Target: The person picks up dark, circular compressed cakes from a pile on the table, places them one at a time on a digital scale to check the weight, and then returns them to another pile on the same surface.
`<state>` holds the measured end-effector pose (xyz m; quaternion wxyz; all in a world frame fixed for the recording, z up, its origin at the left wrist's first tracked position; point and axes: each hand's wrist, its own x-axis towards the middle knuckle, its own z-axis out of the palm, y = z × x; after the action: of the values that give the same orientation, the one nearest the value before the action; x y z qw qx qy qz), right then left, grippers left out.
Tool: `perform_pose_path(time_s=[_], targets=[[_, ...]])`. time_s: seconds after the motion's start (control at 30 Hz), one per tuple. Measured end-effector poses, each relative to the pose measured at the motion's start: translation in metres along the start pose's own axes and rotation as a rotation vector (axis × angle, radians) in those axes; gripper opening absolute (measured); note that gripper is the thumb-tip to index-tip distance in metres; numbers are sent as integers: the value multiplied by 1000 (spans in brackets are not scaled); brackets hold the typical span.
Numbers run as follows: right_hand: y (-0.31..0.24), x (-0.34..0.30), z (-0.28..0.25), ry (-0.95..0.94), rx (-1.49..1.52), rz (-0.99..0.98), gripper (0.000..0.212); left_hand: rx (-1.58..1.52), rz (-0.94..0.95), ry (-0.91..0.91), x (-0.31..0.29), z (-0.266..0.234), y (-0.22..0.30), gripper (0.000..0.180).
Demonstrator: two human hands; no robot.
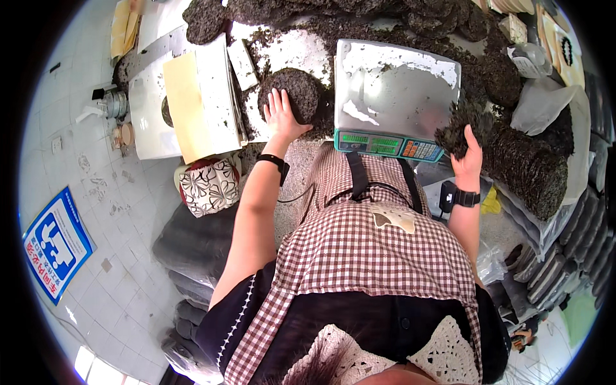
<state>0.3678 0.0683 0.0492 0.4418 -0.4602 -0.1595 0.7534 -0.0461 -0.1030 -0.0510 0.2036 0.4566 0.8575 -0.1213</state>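
Note:
My left hand [282, 120] lies with fingers spread on the near left part of a round, dark cake [300, 90] of what looks like dried seaweed. To its right stands a digital scale [394, 90] with a flat metal pan and a teal front panel. Dark scraps cling to the pan, and no cake rests on it. Off the scale's near right corner, my right hand [470, 156] grips a loose, ragged clump [463, 126] of the same dark stuff. The thumb shows, while the clump hides most of the other fingers.
More dark cakes [423, 14] are heaped along the far side. A thick stack of cakes [529, 170] lies at right beside a clear plastic bag [542, 106]. Yellow and white sheets [183, 102] stand left of my left hand. Dark bundles [548, 276] are piled low at right.

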Motion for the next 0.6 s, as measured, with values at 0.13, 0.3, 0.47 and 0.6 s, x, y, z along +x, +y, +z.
perform_pose_path(time_s=[0.13, 0.3, 0.47, 0.6], targets=[[-6, 12, 38, -167, -243, -104, 38, -191, 51, 164, 4, 18, -3, 129], [6, 58, 30, -13, -472, -45, 38, -304, 173, 220, 11, 33, -17, 102], [-11, 34, 33, -59, -368, -17, 30, -628, -43, 517, -13, -33, -22, 34], [-26, 41, -16, 53, -341, -75, 28, -1878, 107, 689, -32, -101, -7, 31]])
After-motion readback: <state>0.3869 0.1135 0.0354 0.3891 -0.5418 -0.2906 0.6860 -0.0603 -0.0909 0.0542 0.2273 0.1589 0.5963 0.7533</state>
